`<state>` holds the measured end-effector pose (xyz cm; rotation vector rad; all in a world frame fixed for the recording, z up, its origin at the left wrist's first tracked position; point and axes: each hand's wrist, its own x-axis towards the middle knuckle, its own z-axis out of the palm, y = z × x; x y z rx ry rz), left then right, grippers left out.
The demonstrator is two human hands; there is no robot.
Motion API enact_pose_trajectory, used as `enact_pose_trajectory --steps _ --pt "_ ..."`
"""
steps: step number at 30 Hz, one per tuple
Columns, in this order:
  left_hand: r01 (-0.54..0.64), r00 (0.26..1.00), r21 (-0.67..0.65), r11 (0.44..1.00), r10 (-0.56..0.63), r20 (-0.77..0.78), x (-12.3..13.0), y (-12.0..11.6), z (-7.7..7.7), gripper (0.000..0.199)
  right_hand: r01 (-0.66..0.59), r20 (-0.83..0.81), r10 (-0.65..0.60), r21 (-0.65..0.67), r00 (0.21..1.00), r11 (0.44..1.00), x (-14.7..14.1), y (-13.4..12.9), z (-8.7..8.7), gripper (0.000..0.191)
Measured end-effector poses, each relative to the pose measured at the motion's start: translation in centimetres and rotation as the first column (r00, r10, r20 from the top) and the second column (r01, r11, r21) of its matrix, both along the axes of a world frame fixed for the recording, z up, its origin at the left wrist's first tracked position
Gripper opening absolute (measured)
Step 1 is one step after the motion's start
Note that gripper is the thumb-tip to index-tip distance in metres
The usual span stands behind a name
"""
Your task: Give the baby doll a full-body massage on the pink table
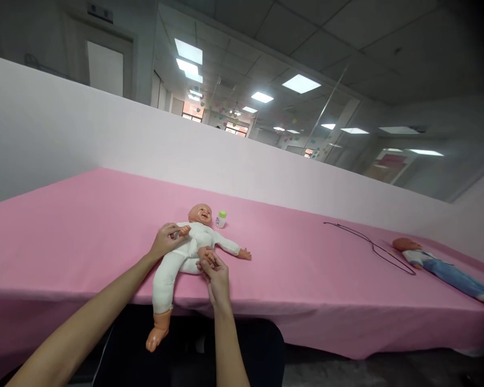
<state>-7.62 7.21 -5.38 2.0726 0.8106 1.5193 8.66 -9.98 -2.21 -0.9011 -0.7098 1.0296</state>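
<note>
A baby doll with a soft white cloth body lies face up on the pink tablecloth, its head away from me. My left hand is closed around one of the doll's arms, beside the small plastic hand. With fingers and thumb, my right hand grips the doll's foot, and that leg is bent up toward the belly. The other leg hangs over the table's front edge. The doll's free arm stretches out to the right. A small white bottle with a green cap stands beside its head.
Pink cloth covers the long table. At the far right lies a second doll in blue trousers, near a dark looped cord. A low white wall with glass above it runs along the back.
</note>
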Motion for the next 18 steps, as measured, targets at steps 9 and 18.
enact_pose_trajectory --steps 9,18 --pt "-0.351 0.848 -0.419 0.837 0.474 0.236 -0.5 1.1 -0.1 0.056 -0.530 0.426 0.525 -0.118 0.737 0.840 4.9 -8.9 4.7 0.039" --pt "-0.088 0.996 0.057 0.994 0.088 0.000 0.3 -0.1 -0.2 0.027 -0.361 0.338 0.341 -0.003 0.877 0.933 0.6 -3.5 1.3 0.037"
